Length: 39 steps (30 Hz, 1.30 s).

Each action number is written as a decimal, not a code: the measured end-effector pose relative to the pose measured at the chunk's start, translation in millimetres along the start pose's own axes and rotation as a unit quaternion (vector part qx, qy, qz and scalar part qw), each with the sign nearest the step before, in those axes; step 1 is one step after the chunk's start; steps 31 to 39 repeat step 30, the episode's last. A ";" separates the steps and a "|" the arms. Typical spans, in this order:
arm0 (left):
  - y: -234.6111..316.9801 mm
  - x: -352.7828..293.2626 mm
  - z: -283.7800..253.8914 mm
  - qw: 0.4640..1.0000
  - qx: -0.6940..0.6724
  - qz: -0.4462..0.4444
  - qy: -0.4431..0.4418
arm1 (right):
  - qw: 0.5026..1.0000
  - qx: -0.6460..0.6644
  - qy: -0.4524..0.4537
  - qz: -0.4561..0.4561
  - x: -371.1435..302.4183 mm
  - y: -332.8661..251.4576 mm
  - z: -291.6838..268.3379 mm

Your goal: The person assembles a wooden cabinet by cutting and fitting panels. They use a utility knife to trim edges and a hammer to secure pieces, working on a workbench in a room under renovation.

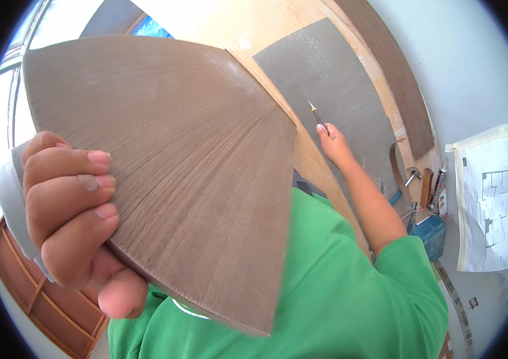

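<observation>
My left hand (71, 221) grips the near edge of a large brown wood-grain panel (176, 161) with one curved side, held up close to the camera. My right hand (331, 140) is stretched out over the workbench, closed around a thin pointed tool with a dark handle (317, 113), its tip up over a grey textured mat (331, 84). My green shirt (337, 287) fills the lower middle of the view.
The pale wooden bench (254, 30) carries the grey mat and a long brown veneer strip (397, 78). Small tools (424, 185) and a blue box (432, 233) lie at its right end. A paper drawing (493, 197) hangs on the wall at right. Brown shelving (38, 293) stands at lower left.
</observation>
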<state>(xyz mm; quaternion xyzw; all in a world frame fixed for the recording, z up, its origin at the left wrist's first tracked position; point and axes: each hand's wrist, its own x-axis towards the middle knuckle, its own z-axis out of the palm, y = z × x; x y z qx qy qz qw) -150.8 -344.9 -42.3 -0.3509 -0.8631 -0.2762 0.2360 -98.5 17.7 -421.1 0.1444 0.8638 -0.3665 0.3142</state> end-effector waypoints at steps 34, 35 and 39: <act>-0.5 56.5 57.7 0.988 -0.071 -0.003 0.134 | 0.668 0.683 -0.292 -0.053 -107.7 38.9 -65.4; -0.5 56.5 57.7 0.988 -0.071 -0.003 0.134 | 0.668 0.683 -0.292 -0.053 -107.7 38.9 -65.4; -0.5 56.5 57.7 0.988 -0.071 -0.003 0.134 | 0.668 0.683 -0.292 -0.053 -107.7 38.9 -65.4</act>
